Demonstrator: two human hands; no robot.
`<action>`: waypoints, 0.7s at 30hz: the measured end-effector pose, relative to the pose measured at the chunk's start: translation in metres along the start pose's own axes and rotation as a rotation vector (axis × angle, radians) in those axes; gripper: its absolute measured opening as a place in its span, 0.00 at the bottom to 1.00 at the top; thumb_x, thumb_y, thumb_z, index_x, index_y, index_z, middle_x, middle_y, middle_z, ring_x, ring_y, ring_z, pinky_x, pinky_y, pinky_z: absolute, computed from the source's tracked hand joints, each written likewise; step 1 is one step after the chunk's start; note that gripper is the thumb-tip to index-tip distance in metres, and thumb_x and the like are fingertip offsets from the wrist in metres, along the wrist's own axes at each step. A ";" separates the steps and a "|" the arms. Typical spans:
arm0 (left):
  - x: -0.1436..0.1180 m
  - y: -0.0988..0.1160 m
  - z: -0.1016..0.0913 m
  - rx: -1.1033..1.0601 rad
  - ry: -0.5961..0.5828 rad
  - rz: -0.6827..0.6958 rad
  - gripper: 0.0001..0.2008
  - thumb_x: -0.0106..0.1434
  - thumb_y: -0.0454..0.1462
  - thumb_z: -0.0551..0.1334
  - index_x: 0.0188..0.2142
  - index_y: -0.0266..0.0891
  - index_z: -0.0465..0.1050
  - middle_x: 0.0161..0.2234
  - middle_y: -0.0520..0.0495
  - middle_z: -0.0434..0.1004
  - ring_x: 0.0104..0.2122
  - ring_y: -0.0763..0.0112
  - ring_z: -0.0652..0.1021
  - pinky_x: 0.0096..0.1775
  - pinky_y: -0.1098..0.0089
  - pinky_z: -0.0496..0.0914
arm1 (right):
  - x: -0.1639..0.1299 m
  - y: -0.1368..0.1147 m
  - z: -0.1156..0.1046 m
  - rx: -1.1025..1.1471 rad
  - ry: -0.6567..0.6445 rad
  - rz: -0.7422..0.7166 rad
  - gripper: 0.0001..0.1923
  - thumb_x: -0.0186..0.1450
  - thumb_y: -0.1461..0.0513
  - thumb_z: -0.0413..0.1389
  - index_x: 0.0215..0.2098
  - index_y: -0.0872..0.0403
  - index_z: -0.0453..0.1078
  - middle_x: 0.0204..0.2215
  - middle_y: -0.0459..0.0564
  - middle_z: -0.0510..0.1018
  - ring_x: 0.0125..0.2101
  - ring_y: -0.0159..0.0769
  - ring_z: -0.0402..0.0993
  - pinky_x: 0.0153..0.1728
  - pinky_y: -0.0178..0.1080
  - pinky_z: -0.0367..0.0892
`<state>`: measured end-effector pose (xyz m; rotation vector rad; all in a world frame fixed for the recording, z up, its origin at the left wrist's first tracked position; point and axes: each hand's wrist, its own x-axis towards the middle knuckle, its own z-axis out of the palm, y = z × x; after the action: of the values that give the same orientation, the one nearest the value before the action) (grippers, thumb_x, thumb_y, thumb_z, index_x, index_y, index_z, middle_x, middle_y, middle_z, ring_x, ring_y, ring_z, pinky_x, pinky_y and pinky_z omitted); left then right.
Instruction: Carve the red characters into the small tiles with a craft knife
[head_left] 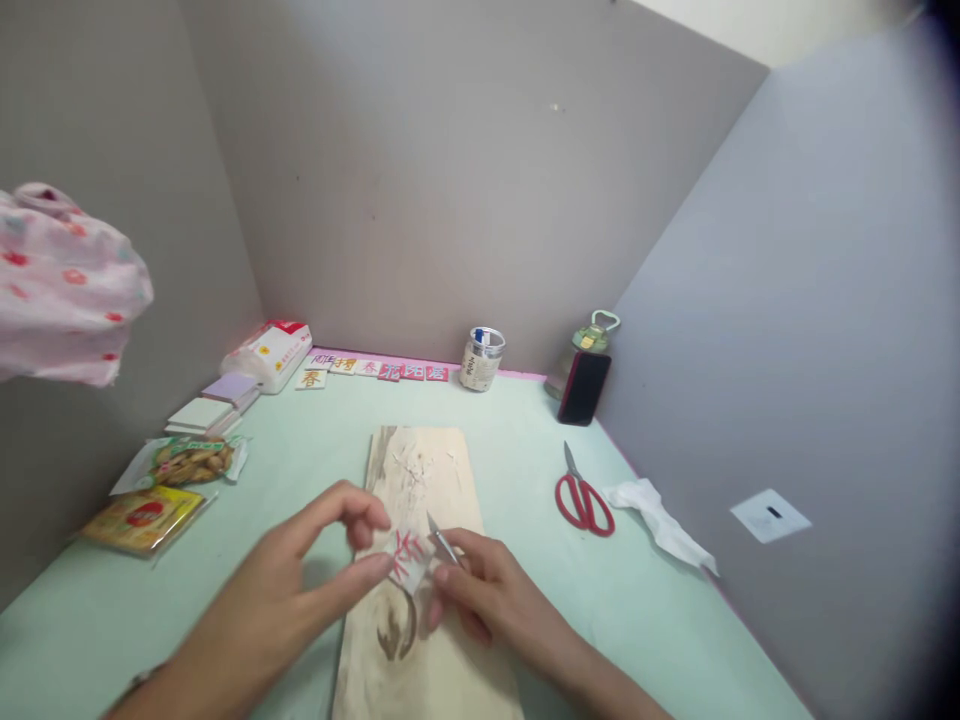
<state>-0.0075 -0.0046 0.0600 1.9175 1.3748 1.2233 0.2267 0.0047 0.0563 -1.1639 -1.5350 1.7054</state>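
My left hand [315, 560] pinches a small white paper piece with a red cut-out character [407, 560] between thumb and fingers, just above a pale wooden board [427, 650]. Close beside it on the right, my right hand [487, 590] grips a thin craft knife [442, 540], blade tip pointing up and left near the paper's top edge. Small paper scraps [416, 465] lie on the board's far end. The board rests on a mint green table [525, 450].
Red-handled scissors [583, 497] and a crumpled tissue [660, 520] lie right of the board. A small jar [480, 357], a phone [583, 388] leaning on a bottle and a row of character cards [375, 368] stand at the back. Snack packets [165, 485] and stacked pads [214, 405] sit left.
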 end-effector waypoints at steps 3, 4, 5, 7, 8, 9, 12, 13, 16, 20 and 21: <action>0.002 -0.009 0.024 0.159 -0.121 0.059 0.21 0.61 0.41 0.68 0.53 0.49 0.69 0.49 0.48 0.75 0.50 0.57 0.75 0.51 0.58 0.73 | -0.009 -0.003 -0.010 -0.217 0.088 -0.053 0.18 0.72 0.51 0.53 0.54 0.53 0.65 0.28 0.43 0.75 0.22 0.29 0.62 0.25 0.32 0.58; -0.001 -0.012 0.031 0.229 -0.122 0.083 0.26 0.59 0.39 0.68 0.56 0.50 0.66 0.52 0.47 0.73 0.53 0.55 0.73 0.53 0.55 0.70 | -0.012 -0.004 -0.014 -0.284 0.112 -0.079 0.17 0.73 0.52 0.51 0.53 0.52 0.66 0.31 0.44 0.75 0.26 0.31 0.65 0.29 0.33 0.61; -0.004 -0.014 0.037 0.278 -0.131 0.109 0.30 0.56 0.37 0.69 0.57 0.49 0.64 0.53 0.46 0.72 0.53 0.53 0.72 0.53 0.53 0.70 | -0.014 -0.003 -0.018 -0.340 0.125 -0.103 0.15 0.74 0.52 0.49 0.51 0.52 0.68 0.33 0.45 0.75 0.30 0.33 0.68 0.33 0.34 0.63; -0.010 -0.018 0.047 0.346 -0.120 0.144 0.34 0.55 0.35 0.70 0.59 0.47 0.61 0.52 0.44 0.72 0.53 0.51 0.71 0.54 0.51 0.68 | -0.018 0.002 -0.025 -0.435 0.140 -0.152 0.15 0.76 0.54 0.46 0.43 0.52 0.71 0.35 0.48 0.75 0.35 0.35 0.71 0.38 0.35 0.65; -0.012 -0.019 0.051 0.369 -0.116 0.163 0.34 0.55 0.36 0.70 0.59 0.46 0.60 0.52 0.43 0.71 0.52 0.50 0.71 0.54 0.50 0.68 | -0.018 0.006 -0.028 -0.487 0.154 -0.178 0.16 0.76 0.55 0.45 0.41 0.52 0.72 0.36 0.48 0.74 0.36 0.36 0.72 0.39 0.35 0.65; -0.013 -0.021 0.055 0.389 -0.109 0.177 0.35 0.55 0.37 0.70 0.60 0.45 0.59 0.51 0.42 0.71 0.52 0.50 0.71 0.54 0.49 0.67 | -0.019 0.010 -0.031 -0.546 0.174 -0.206 0.15 0.76 0.57 0.45 0.41 0.52 0.72 0.35 0.48 0.74 0.36 0.36 0.73 0.38 0.35 0.66; -0.011 -0.025 0.062 0.442 -0.087 0.208 0.35 0.57 0.38 0.70 0.60 0.42 0.57 0.49 0.42 0.71 0.51 0.50 0.71 0.55 0.47 0.64 | -0.020 0.024 -0.037 -0.747 0.245 -0.333 0.14 0.75 0.61 0.46 0.48 0.52 0.73 0.33 0.49 0.73 0.32 0.35 0.73 0.34 0.35 0.66; -0.009 -0.026 0.064 0.455 -0.081 0.213 0.34 0.58 0.38 0.70 0.60 0.41 0.57 0.49 0.42 0.71 0.50 0.50 0.71 0.56 0.47 0.63 | -0.020 0.028 -0.038 -0.807 0.266 -0.393 0.14 0.75 0.62 0.45 0.51 0.52 0.71 0.32 0.49 0.73 0.31 0.35 0.73 0.32 0.35 0.66; -0.007 -0.029 0.067 0.476 -0.073 0.201 0.29 0.61 0.37 0.66 0.60 0.42 0.58 0.47 0.43 0.71 0.49 0.51 0.72 0.55 0.47 0.63 | -0.022 0.035 -0.039 -0.911 0.300 -0.554 0.16 0.74 0.64 0.46 0.57 0.53 0.67 0.32 0.49 0.75 0.28 0.35 0.73 0.29 0.35 0.66; -0.009 -0.033 0.065 0.460 -0.083 0.154 0.26 0.62 0.37 0.63 0.58 0.44 0.60 0.48 0.43 0.72 0.49 0.51 0.72 0.53 0.50 0.64 | -0.025 0.037 -0.034 -0.960 0.248 -0.582 0.17 0.73 0.66 0.45 0.57 0.53 0.67 0.30 0.48 0.75 0.26 0.34 0.72 0.27 0.34 0.65; -0.011 -0.035 0.063 0.449 -0.087 0.143 0.25 0.63 0.37 0.63 0.58 0.44 0.60 0.48 0.43 0.72 0.49 0.51 0.72 0.52 0.50 0.65 | -0.025 0.037 -0.032 -0.978 0.230 -0.565 0.17 0.73 0.66 0.45 0.56 0.54 0.68 0.30 0.48 0.75 0.26 0.34 0.72 0.27 0.34 0.64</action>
<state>0.0294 0.0059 -0.0019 2.3772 1.5896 0.9321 0.2720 -0.0079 0.0274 -1.1069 -2.3205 0.3953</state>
